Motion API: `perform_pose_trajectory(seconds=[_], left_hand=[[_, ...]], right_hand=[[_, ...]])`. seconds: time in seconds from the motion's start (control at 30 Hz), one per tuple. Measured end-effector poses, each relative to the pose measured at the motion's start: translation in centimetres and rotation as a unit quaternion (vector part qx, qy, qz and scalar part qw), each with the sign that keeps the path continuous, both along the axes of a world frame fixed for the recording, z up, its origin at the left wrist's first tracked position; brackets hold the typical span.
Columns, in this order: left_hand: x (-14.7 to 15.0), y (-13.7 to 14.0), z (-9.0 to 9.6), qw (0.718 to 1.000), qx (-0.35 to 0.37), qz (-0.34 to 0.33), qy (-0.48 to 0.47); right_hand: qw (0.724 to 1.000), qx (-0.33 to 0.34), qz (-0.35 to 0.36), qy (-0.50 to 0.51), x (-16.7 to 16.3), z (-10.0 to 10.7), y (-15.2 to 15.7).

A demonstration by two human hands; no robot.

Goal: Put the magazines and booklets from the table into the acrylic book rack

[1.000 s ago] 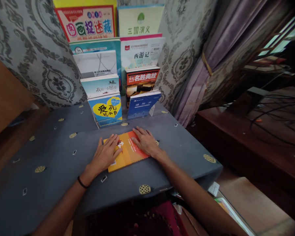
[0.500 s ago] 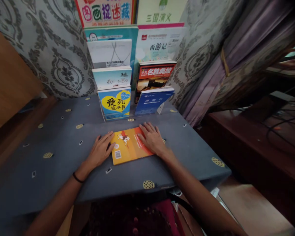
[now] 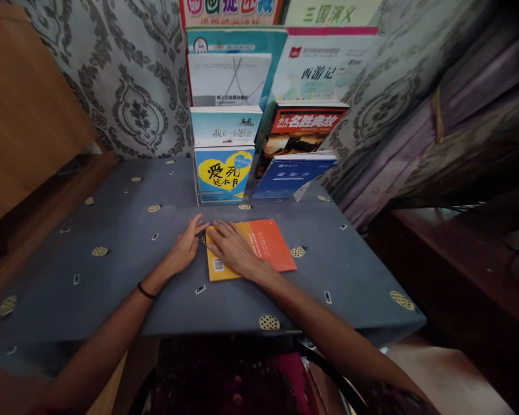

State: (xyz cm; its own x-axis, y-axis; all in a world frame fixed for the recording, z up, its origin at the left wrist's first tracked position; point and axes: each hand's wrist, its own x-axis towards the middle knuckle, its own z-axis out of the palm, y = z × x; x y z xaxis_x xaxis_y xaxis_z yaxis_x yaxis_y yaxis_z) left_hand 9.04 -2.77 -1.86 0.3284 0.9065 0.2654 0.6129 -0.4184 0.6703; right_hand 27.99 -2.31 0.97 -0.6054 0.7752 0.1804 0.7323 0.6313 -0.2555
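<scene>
A thin closed book (image 3: 273, 245) with a yellow and orange cover lies flat on the patterned tablecloth (image 3: 155, 311), its barcode near the lower left corner. My right hand (image 3: 233, 245) rests palm down across the yellow left half, fingers stretched out toward the left edge, hiding the cover picture. Just left of the book is my left hand (image 3: 185, 243), with fingers extended and their tips close to the book's upper left corner; whether they touch it I cannot tell. A dark band circles my left wrist.
Behind the book stands a tiered rack with several books, among them a blue book with a yellow heart (image 3: 225, 176) and a dark blue booklet (image 3: 292, 176). Patterned wallpaper (image 3: 142, 109) and a tied curtain (image 3: 398, 167) are behind. A wooden cabinet (image 3: 30, 115) stands at left.
My right hand has slid left over the cover, from the orange side to the yellow side. My left hand has shifted toward the book's upper left corner. The camera view has turned left.
</scene>
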Motion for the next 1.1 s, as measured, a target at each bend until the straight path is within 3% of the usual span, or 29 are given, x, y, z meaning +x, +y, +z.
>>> perform_pose_trajectory(seconds=[0.47,0.67,0.9,1.1], left_hand=[[-0.1,0.1,0.2,1.000,-0.014,-0.006,0.006],[0.1,-0.2,0.6,1.000,-0.014,0.002,0.011],[0.4,-0.5,1.5,0.999,-0.023,0.007,0.022],[0.6,-0.8,1.2,0.998,0.006,0.005,0.061]], right_hand=[[0.994,0.024,0.106,0.016,2.9,-0.3,-4.0],[0.993,0.041,0.109,0.027,3.6,-1.0,-6.1],[0.991,0.042,0.120,0.031,3.8,-1.1,-6.3],[0.989,0.030,0.140,0.033,4.3,-1.2,-6.8]])
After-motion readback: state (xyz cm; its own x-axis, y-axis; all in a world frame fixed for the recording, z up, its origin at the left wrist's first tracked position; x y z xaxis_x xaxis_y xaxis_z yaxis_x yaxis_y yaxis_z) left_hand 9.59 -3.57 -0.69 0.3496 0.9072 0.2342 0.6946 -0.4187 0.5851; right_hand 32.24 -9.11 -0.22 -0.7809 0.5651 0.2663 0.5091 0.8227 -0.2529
